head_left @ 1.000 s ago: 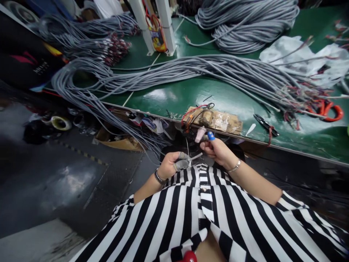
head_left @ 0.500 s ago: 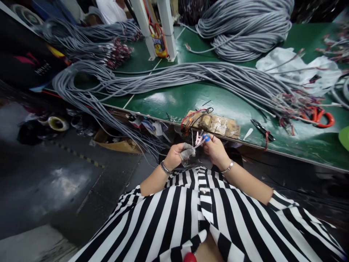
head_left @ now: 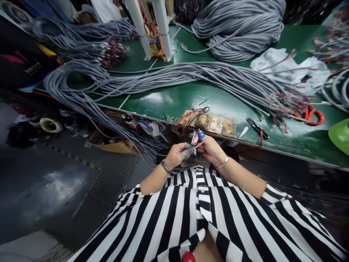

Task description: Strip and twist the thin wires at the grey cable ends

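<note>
My left hand (head_left: 177, 155) pinches a thin pale cable (head_left: 200, 143); whether my right hand (head_left: 213, 150), at its tip, grips too I cannot tell. The pink clip (head_left: 194, 139) alongside could snag it; it's past the worktop's (head_left: 174, 101) front edge, so a loose pinch could drop it.

Orange-handled scissors (head_left: 317, 123) on a green desk (head_left: 223, 96), crumpled white plastic bag (head_left: 286, 74) behind them, yellow packet (head_left: 156, 45) between white posts (head_left: 164, 32), cardboard box (head_left: 117, 145) below the desk, yellow roll (head_left: 53, 131) farther left.
</note>
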A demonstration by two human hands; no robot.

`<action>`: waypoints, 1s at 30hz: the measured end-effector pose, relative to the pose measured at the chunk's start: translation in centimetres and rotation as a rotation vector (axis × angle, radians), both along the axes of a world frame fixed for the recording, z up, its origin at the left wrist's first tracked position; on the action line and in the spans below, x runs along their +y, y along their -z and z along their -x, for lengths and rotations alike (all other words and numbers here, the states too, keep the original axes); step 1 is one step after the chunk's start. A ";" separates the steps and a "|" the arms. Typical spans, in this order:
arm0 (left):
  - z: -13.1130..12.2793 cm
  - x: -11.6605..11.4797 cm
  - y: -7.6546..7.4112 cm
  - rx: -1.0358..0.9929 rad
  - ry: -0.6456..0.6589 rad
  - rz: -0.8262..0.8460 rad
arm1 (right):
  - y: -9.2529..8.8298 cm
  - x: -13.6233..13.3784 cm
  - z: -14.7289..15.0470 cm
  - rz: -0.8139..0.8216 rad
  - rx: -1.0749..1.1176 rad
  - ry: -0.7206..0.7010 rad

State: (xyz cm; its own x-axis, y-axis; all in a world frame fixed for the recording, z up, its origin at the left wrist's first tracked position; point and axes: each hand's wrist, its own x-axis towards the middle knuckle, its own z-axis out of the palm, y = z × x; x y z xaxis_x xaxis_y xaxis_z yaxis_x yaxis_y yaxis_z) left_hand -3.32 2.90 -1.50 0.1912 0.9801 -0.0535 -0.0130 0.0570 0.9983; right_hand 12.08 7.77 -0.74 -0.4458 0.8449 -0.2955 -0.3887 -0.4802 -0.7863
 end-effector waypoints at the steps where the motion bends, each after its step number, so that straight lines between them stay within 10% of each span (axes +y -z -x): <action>1: 0.0 -0.2 -0.1 0.003 -0.007 -0.005 | 0.1 -0.1 0.0 0.012 -0.002 -0.004; 16: 2.0 -6.5 -1.7 0.232 0.037 -0.266 | 1.4 -1.5 -3.6 -0.008 -0.085 -0.167; 30: 1.7 -6.3 -0.7 0.319 0.034 -0.227 | -2.9 -4.7 -5.0 -0.301 -0.281 -0.235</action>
